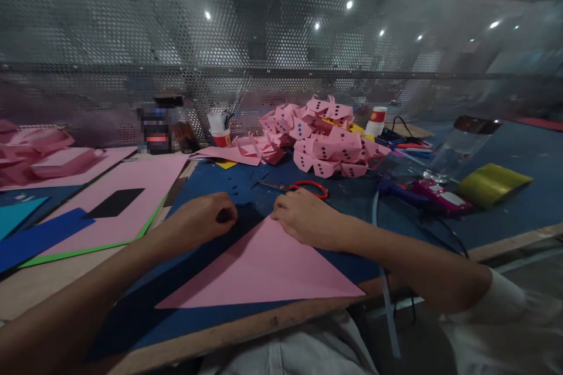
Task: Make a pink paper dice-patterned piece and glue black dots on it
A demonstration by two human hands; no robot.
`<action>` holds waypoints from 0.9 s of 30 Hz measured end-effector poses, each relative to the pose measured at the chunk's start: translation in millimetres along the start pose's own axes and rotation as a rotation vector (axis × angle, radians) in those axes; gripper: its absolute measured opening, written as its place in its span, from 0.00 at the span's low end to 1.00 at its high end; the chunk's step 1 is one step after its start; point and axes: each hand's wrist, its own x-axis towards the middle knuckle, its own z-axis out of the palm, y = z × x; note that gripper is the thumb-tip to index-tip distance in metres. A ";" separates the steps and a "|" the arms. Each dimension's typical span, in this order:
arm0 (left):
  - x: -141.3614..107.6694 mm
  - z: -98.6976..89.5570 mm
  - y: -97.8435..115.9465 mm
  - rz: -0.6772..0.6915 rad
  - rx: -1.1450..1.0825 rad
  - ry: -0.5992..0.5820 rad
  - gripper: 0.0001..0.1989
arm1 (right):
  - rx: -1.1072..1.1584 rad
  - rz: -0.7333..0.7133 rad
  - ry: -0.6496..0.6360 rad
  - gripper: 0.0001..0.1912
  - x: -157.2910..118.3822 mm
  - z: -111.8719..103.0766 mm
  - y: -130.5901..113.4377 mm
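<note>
A pink paper triangle lies on the blue table mat, its long side toward the front edge. My right hand rests at the triangle's top corner, its fingers bent together on the paper. Just left of that corner, my left hand is held above the mat with curled fingers; a gap shows between thumb and fingers, and nothing is visible in it. Red-handled scissors lie right behind my right hand.
Folded pink paper pieces are heaped behind the scissors. Coloured sheets lie at left. A glue gun, a clear jar and a yellow roll are at right. Paper cups stand by the mesh wall.
</note>
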 end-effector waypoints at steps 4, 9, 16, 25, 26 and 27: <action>0.9 3.6 -3.4 -0.019 -0.052 0.021 0.06 | 0.008 -0.001 0.006 0.14 -0.4 0.1 0.4; -0.6 4.7 0.3 -0.026 -0.067 0.043 0.05 | 0.003 -0.004 0.007 0.14 -0.4 0.5 0.3; -6.7 7.6 10.2 0.017 0.006 0.061 0.04 | -0.011 -0.005 0.009 0.13 -1.7 0.8 -0.4; -20.1 -5.9 -1.5 0.007 0.131 0.165 0.10 | -0.049 -0.012 -0.005 0.15 1.2 5.9 1.7; -21.4 -9.3 -5.6 -0.021 0.133 0.188 0.10 | -0.045 -0.013 -0.013 0.16 1.6 5.1 3.3; -22.6 -12.4 -9.5 -0.050 0.124 0.204 0.10 | -0.039 -0.011 -0.020 0.16 2.3 3.5 5.3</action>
